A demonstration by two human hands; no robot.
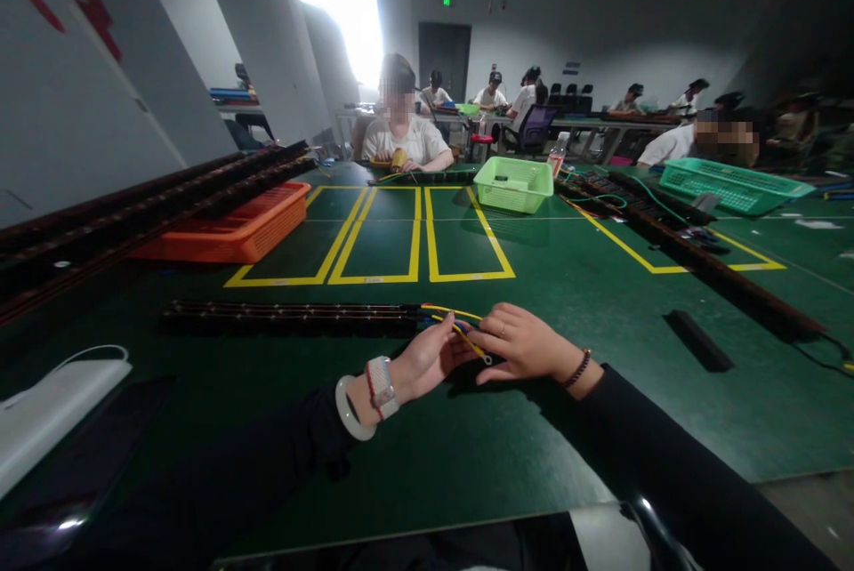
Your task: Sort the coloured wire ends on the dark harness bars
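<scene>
Left hand (427, 359): sat on the green table (467, 446), fingers pinched together on the yellow wire (467, 338) right at the end of the long dark strip (294, 317). Watch and a pale bangle on that wrist.
Right hand (527, 345): lay just across from the left one, fingers curled and together, fingertips (489, 347) touching the same yellow wire; couldn't tell how tight the grip was.
Yellow wire: ran out of the strip's near end, passed between both sets of fingers, and its loose tip poked down just below them. A second yellow strand arced above the fingers.
Long dark strip: stretched away to the left of the fingers, flat on the table.
Small black bar (699, 340): lay well off to the right of the fingers.
Orange basket (233, 229): far beyond the fingers, up and left.
Green basket (512, 183): far beyond the fingers, past the yellow tape boxes (374, 237).
White pad thing (53, 411): well left of the fingers at the table edge.
Other folks: one person (404, 135) sat across the table, more worked at tables behind.
</scene>
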